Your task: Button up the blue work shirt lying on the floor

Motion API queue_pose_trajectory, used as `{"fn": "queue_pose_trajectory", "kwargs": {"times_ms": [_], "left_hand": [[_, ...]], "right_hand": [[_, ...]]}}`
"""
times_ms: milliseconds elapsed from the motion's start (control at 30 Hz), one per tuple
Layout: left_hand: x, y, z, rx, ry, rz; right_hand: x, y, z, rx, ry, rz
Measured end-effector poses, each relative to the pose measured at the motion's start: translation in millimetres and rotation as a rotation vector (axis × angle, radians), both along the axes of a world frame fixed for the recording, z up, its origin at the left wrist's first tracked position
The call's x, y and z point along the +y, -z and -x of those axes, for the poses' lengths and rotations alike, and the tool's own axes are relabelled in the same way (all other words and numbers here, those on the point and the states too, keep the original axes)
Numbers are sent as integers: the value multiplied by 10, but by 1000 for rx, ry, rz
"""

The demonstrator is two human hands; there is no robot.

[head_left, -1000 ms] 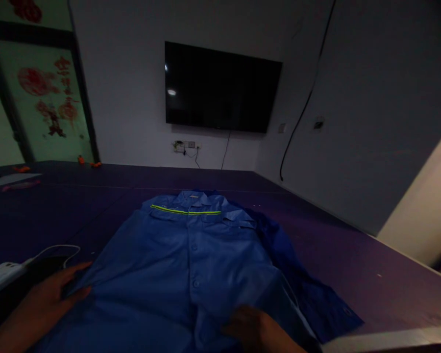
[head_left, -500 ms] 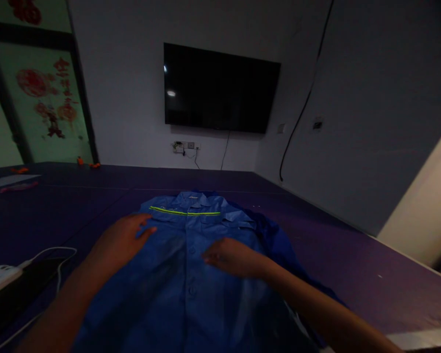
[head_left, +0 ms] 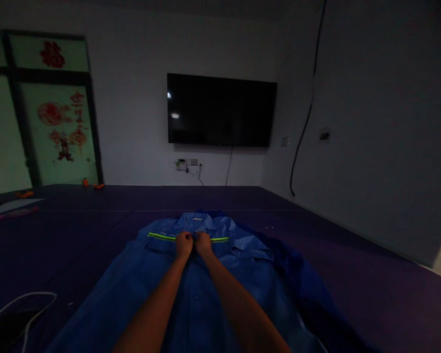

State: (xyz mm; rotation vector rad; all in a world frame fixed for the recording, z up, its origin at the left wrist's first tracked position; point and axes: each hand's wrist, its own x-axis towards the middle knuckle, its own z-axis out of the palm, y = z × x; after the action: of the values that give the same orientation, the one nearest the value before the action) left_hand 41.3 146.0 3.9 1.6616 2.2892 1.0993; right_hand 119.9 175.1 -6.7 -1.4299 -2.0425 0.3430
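A blue work shirt [head_left: 161, 279] with a collar and a yellow-green chest stripe lies front up, spread out before me. Both hands meet at its front placket, just below the collar. My left hand [head_left: 184, 244] is closed on the shirt's front edge at the stripe. Right beside it, my right hand [head_left: 203, 243] pinches the cloth from the other side. A bit of blue fabric shows raised between the fingers; whether a button is in them I cannot make out. A darker blue garment [head_left: 297, 269] lies partly under the shirt on the right.
Purple floor matting [head_left: 95, 235] stretches around the shirt. A white cable [head_left: 40, 294] curls over a dark object at the lower left. Small orange things [head_left: 99, 186] lie by the door. A television [head_left: 222, 110] hangs on the far wall, and a black cord [head_left: 305, 127] dangles at right.
My hands, apart and loosely open above the shirt before, have come together at the placket near the collar and closed on the cloth. The view has tilted upward.
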Motion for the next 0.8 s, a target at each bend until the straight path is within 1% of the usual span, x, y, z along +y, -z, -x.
{"fn": "queue_pose_trajectory", "kwargs": {"times_ms": [100, 233, 333, 433, 600, 800], "left_hand": [[146, 191, 90, -12, -12, 8], [298, 302, 161, 29, -3, 97], [316, 329, 167, 84, -14, 123], [285, 330, 167, 93, 9, 118], [269, 325, 200, 36, 75, 69], [312, 361, 231, -59, 104, 22]], "right_hand": [[139, 190, 25, 12, -1, -12], [241, 318, 62, -8, 35, -7], [261, 358, 69, -2, 39, -9], [265, 377, 46, 29, 23, -1], [282, 372, -9, 103, -8, 22], [305, 354, -50, 215, -67, 52]]}}
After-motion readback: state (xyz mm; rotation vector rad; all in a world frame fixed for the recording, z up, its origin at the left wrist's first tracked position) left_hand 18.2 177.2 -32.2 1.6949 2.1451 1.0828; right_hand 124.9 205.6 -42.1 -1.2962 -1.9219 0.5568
